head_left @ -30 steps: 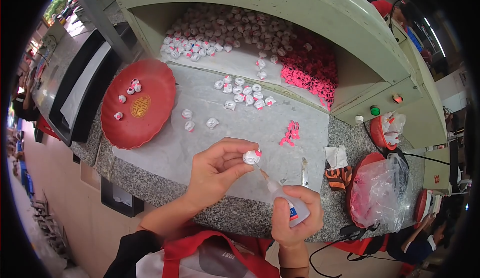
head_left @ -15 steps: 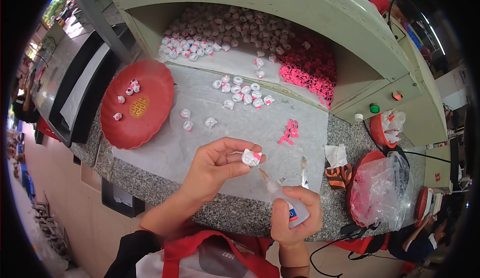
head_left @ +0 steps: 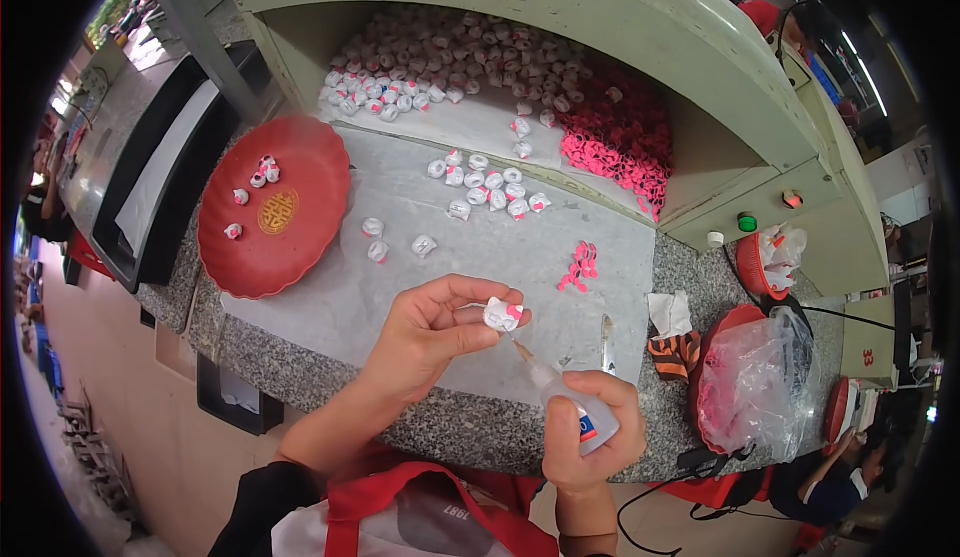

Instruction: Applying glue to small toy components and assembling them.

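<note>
two hands (head_left: 425, 337) hover above a speckled counter (head_left: 300, 349), people (head_left: 833, 489) nearby.

Soft daylit tone, shadowed cabinet (head_left: 660, 32) interior, bowed edges — black rim

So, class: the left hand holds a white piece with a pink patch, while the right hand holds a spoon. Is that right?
Not quite: the head view shows the right hand holding a squeeze bottle. The left hand does hold the white piece.
</note>
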The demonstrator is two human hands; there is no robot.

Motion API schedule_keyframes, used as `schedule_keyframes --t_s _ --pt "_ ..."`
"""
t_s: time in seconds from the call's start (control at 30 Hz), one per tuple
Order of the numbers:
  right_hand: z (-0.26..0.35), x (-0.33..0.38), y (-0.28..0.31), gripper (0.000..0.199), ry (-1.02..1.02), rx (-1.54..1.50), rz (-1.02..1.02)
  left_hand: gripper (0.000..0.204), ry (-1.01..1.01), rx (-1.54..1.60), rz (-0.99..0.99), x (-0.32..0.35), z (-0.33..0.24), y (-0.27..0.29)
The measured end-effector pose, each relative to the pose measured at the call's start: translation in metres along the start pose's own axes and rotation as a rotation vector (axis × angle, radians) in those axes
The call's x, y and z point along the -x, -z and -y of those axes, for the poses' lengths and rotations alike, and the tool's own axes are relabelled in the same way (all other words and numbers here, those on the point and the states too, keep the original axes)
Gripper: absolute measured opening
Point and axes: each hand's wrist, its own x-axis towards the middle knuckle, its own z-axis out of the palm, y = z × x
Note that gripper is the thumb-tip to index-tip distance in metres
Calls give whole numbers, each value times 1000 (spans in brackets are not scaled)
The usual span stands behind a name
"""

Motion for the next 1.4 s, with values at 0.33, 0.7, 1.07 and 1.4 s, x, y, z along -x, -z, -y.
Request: schedule_keyframes --t_s 0.33,0.7,1.07,1.4 --pt "-137 -32 13 23 -667 -416 -104 32 -10 -138 -90 -5 11 5" --pt "-129 -52 -10 14 -295 519 98 32 -15 -186 -146 -10 17 4" --pt "-147 -60 -4 16 -61 672 244 33 -46 -152 -136 -1 13 9" --pt "-37 -32 -9 10 -354 -252 269 30 -55 -236 -116 -5 21 -10"
